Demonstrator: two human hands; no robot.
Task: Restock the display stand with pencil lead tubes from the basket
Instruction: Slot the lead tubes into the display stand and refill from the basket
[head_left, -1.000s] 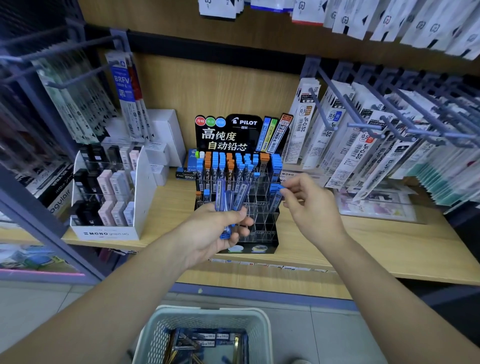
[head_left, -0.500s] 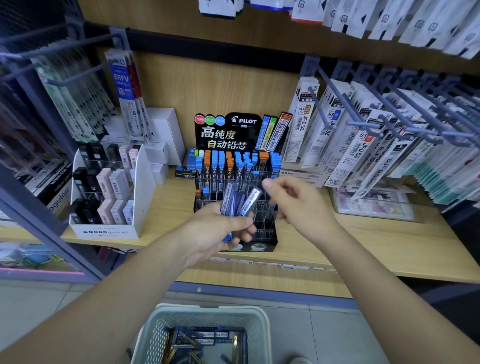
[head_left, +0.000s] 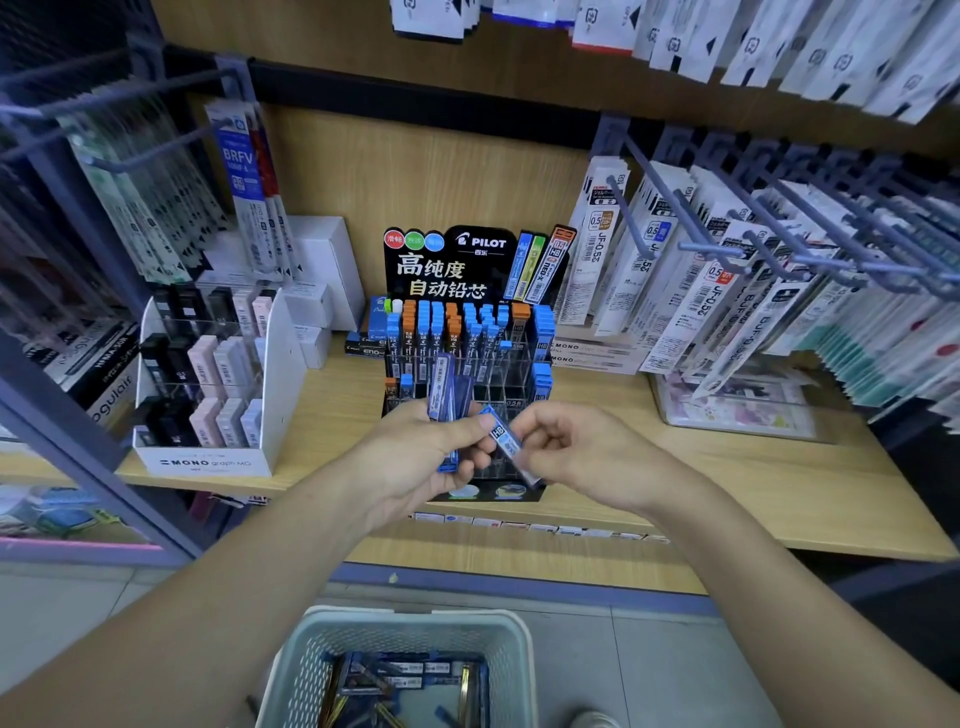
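Note:
The black Pilot display stand (head_left: 467, 270) sits on the wooden shelf, its back rows filled with blue- and orange-capped lead tubes and its clear front cells mostly bare. In front of it my left hand (head_left: 415, 457) grips a small bunch of blue lead tubes (head_left: 444, 387) upright. My right hand (head_left: 582, 452) pinches a single blue HB lead tube (head_left: 506, 441), tilted, right beside the bunch. Below, on the floor, the pale plastic basket (head_left: 311, 654) holds several more tubes (head_left: 410, 670).
A white Mono stand (head_left: 208, 462) with eraser-like packs is to the left on the shelf (head_left: 727, 478). Metal pegs with hanging refill packs (head_left: 727, 249) jut out at right and upper left. White boxes (head_left: 322, 270) stand behind.
My right hand moved back from the stand to the bunch in my left hand and pulled one HB tube out of it, down and to the right.

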